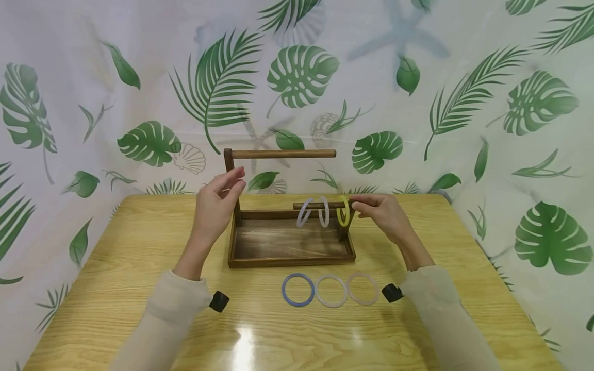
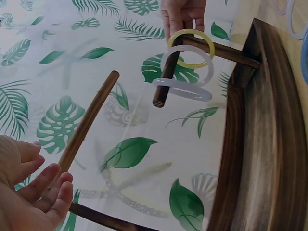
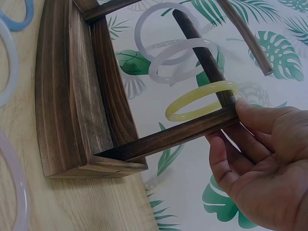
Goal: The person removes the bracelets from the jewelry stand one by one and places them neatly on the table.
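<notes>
A dark wooden rack stands on the table, with a tall post and upper bar at its left and a shorter post and lower bar at its right. On the lower bar hang a yellow ring and two pale, whitish-lilac rings, one of them the middle ring, the other the end ring. My right hand pinches the top of the shorter post between thumb and fingers, beside the yellow ring. Beside the tall post, my left hand is raised with loosely bent fingers, holding nothing.
In front of the rack, a blue ring, a whitish ring and a pale pinkish ring lie in a row on the wooden table. A leaf-patterned cloth hangs behind the table.
</notes>
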Demonstrator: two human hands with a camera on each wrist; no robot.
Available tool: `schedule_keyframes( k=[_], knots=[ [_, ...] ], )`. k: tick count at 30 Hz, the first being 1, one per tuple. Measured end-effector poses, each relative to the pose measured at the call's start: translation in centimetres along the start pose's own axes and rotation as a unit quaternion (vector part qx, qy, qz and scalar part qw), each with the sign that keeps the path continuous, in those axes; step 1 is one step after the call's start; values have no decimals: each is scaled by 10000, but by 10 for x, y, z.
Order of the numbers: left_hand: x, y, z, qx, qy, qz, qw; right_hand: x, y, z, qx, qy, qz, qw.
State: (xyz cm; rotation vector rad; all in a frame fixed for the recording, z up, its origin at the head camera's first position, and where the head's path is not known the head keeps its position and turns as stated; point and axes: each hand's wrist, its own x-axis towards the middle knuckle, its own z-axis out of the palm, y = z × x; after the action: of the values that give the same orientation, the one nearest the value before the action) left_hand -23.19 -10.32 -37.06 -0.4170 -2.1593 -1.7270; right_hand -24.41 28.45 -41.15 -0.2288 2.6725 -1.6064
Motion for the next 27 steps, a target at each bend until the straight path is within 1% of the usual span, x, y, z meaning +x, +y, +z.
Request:
schedule_keyframes(
  k=[7, 12, 18, 23, 27],
  knots=[
    [-11, -11, 8, -7, -218, -273, 9994, 0, -1, 0, 85, -29, -24, 10000],
    [-20, -17, 11, -82, -351, -440, 9984, 0, 0, 0, 128, -51, -51, 9999],
    [-31, -26, 19, -62, -423, -466, 9980, 1, 1, 0, 77, -63, -29, 9999],
    [-39, -30, 24, -10, -565, -602, 9966, 0, 1, 0, 83, -74, 2, 9999],
    [-44, -32, 30, -13, -675, -633, 9957, 0, 0, 1, 79, -73, 4, 9999]
  ],
)
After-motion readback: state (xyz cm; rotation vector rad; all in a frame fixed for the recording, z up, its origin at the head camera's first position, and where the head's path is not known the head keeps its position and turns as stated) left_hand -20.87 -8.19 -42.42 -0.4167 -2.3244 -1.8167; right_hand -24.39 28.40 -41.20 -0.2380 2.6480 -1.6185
